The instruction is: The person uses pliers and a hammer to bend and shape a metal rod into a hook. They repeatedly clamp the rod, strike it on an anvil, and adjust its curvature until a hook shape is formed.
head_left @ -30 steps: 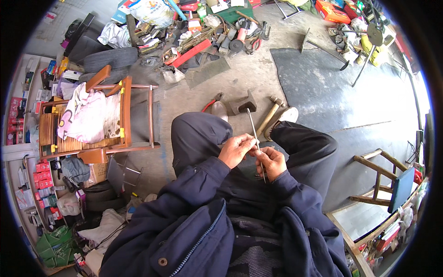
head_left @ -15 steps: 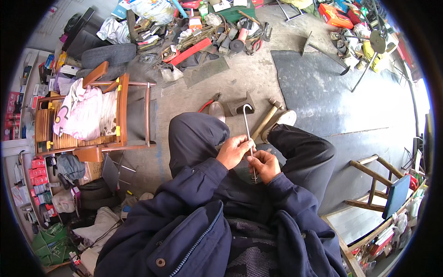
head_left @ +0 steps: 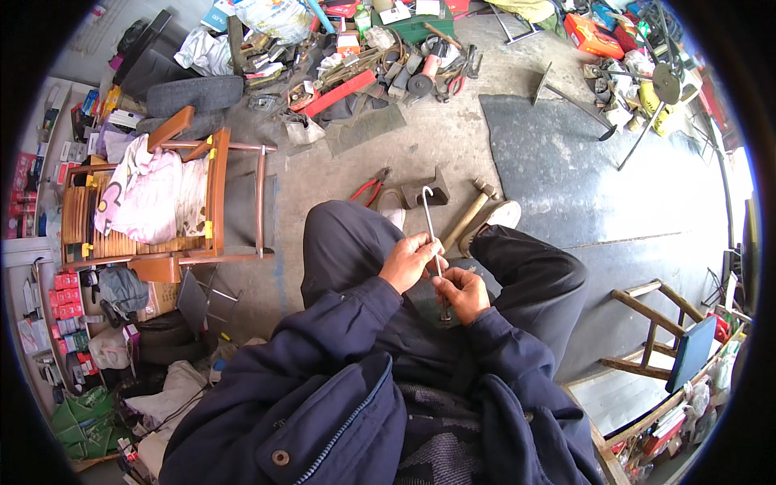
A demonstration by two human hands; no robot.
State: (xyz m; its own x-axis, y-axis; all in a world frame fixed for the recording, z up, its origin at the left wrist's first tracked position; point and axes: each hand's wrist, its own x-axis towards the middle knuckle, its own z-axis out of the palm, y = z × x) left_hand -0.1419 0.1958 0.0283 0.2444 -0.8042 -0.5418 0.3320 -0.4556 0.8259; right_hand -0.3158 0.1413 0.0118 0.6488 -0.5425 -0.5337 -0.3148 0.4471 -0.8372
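Above my lap, a thin metal rod with a hooked top (head_left: 427, 212) stands nearly upright, leaning slightly left. My left hand (head_left: 406, 263) pinches it around the middle with thumb and fingers. Just below and to the right, my right hand (head_left: 461, 293) closes its thumb and fingertips on the lower part. Beneath the fingers the rod's lower end carries a small wider piece, perhaps a nut, too small to make out. Beyond the hook, a short steel channel piece (head_left: 437, 184) rests on the floor between my shoes.
By my right shoe lies a wooden-handled hammer (head_left: 465, 220); red-handled pliers (head_left: 371, 185) are near my left shoe. A wooden folding chair (head_left: 217, 182) stands left, a blue-topped stool (head_left: 691, 353) right. An angle grinder (head_left: 423, 81) sits among heaped tools ahead.
The rod's hooked end has swung a little to the left. More of the wider piece at its lower end shows below my right hand. Both hands keep their grip.
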